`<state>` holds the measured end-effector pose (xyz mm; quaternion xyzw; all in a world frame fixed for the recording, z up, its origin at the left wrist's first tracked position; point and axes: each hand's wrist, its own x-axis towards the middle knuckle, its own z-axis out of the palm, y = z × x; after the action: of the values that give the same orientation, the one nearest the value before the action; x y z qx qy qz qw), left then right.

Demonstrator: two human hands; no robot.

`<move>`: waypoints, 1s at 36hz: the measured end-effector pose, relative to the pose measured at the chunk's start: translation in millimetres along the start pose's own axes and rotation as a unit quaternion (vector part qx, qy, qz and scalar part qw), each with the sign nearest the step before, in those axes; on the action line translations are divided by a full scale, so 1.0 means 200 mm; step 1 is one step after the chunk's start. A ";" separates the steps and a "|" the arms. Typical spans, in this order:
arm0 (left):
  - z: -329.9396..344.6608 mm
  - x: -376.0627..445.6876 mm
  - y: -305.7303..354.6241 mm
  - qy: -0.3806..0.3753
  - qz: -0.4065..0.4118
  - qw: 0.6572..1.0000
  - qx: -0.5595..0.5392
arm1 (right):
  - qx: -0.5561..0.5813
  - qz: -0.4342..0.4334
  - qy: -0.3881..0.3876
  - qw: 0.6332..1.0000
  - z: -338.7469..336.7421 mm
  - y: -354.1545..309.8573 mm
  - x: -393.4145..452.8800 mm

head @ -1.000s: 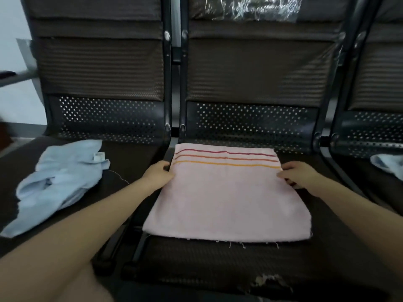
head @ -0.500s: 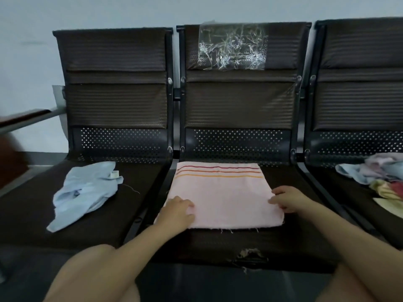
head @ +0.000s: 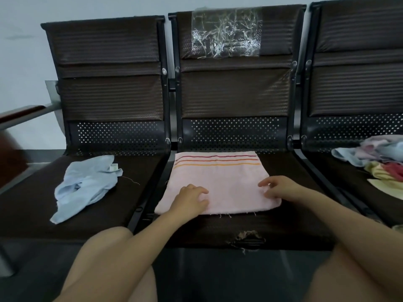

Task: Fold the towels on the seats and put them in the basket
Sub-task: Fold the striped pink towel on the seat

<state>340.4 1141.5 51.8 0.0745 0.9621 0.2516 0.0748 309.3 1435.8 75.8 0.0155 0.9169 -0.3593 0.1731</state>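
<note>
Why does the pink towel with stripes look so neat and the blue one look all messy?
The pink towel with red and orange stripes lies flat as a tidy rectangle on the middle seat; the plain light blue towel sits crumpled on the seat to its left. The left hand and right hand rest on the pink one; nothing touches the blue one. The pink has stripes, the blue a small white tag. Both are soft cloths lying on dark seats.

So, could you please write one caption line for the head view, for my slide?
Both hands, left hand and right hand, rest on a pink striped towel lying flat on the middle seat.
</note>
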 end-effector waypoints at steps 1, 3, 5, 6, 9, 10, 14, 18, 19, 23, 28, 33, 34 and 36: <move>0.00 0.00 0.01 -0.004 0.002 1.000 0.007 | -0.004 -0.008 0.002 1.000 0.00 0.00 0.00; 0.01 0.00 0.02 -0.017 0.005 0.999 0.034 | -0.001 -0.022 0.010 1.000 -0.02 -0.01 0.00; 0.02 0.00 0.04 -0.027 0.010 0.997 0.072 | 0.007 -0.033 0.026 0.999 -0.03 0.00 -0.01; 0.02 0.00 0.05 -0.029 0.014 0.996 0.086 | 0.012 -0.037 0.036 0.999 -0.03 0.01 -0.01; 0.02 -0.01 0.05 -0.031 0.021 0.994 0.101 | 0.002 -0.033 0.048 0.998 -0.05 0.04 -0.03; 0.02 -0.01 0.05 -0.033 0.025 0.994 0.104 | -0.016 -0.030 0.046 0.998 -0.05 0.06 -0.04; 0.02 -0.03 0.01 -0.032 0.052 0.992 0.106 | -0.130 0.003 0.031 0.991 -0.04 0.11 -0.08; 0.01 -0.05 -0.03 -0.022 0.080 0.994 0.073 | -0.210 0.029 0.046 0.976 -0.02 0.10 -0.13; 0.01 -0.06 -0.04 -0.022 0.089 0.994 0.067 | -0.226 0.009 0.059 0.972 -0.02 0.09 -0.14; -0.01 -0.07 -0.06 -0.024 0.124 0.991 0.045 | -0.179 -0.149 0.038 0.972 0.04 0.03 -0.16; -0.02 -0.09 -0.09 -0.032 0.163 0.986 0.030 | -0.190 -0.261 -0.068 0.944 0.17 -0.04 -0.13; -0.03 -0.08 -0.11 -0.011 0.172 0.985 0.020 | -0.219 -0.294 -0.057 0.929 0.23 -0.06 -0.05; -0.03 -0.07 -0.11 -0.009 0.170 0.985 0.014 | -0.222 -0.299 -0.051 0.927 0.23 -0.06 -0.03; -0.03 -0.05 -0.12 -0.006 0.169 0.986 0.000 | -0.219 -0.295 -0.032 0.929 0.24 -0.09 -0.01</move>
<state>346.9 1116.3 45.6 0.2377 0.9350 0.2606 0.0365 322.9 1391.3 54.9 -0.3057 0.9300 -0.1844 0.0880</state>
